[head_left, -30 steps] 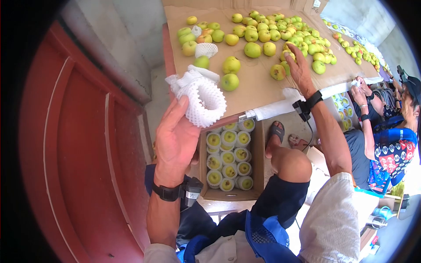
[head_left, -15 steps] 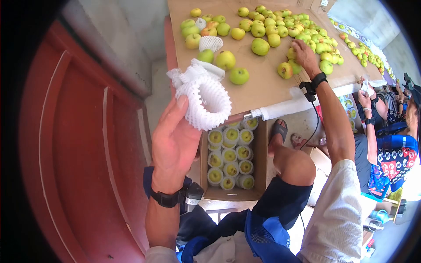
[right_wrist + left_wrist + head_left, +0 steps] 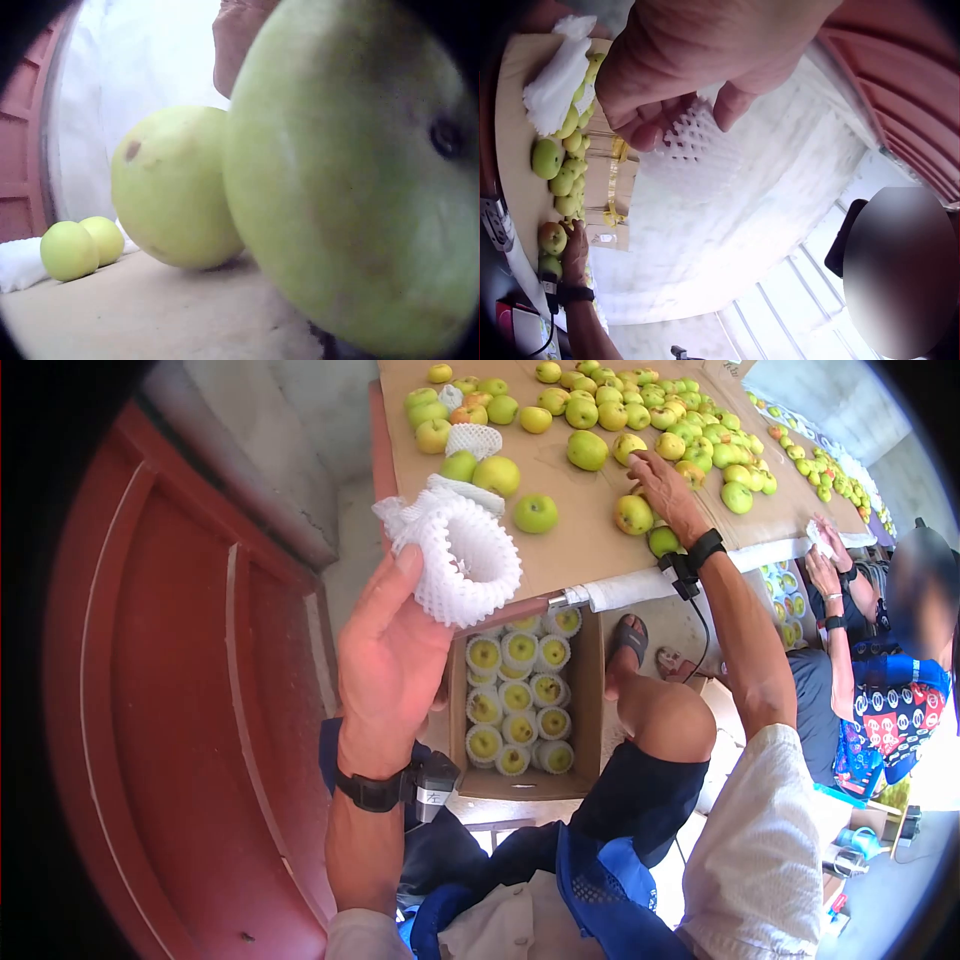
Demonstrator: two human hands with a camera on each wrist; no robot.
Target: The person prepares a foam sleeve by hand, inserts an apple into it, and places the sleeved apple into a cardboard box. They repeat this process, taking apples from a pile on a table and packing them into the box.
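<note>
My left hand (image 3: pixel 390 650) holds a white foam net sleeve (image 3: pixel 435 575), its round mouth spread wide. The left wrist view shows thumb and fingertips gripping the netting (image 3: pixel 694 142). My right hand (image 3: pixel 668 492) reaches over the cardboard-covered table with its fingers extended among apples. A red-flushed apple (image 3: pixel 632 515) lies beside its fingers, and a green apple (image 3: pixel 663 541) sits under the wrist near the front edge. In the right wrist view a green apple (image 3: pixel 337 172) looms very close, with another apple (image 3: pixel 172 187) just behind it.
Many apples (image 3: pixel 690 430) are heaped at the back of the table. More foam nets (image 3: pixel 475 440) lie among apples at left. Below the table edge, a cardboard box (image 3: pixel 590 700) holds netted apples. A red door (image 3: pixel 180 680) stands at left; another person (image 3: pixel 890 660) works at right.
My right hand has come down among the apples from a raised position. The two apples nearest it have shifted toward the front edge. My left hand keeps its hold on the foam net.
</note>
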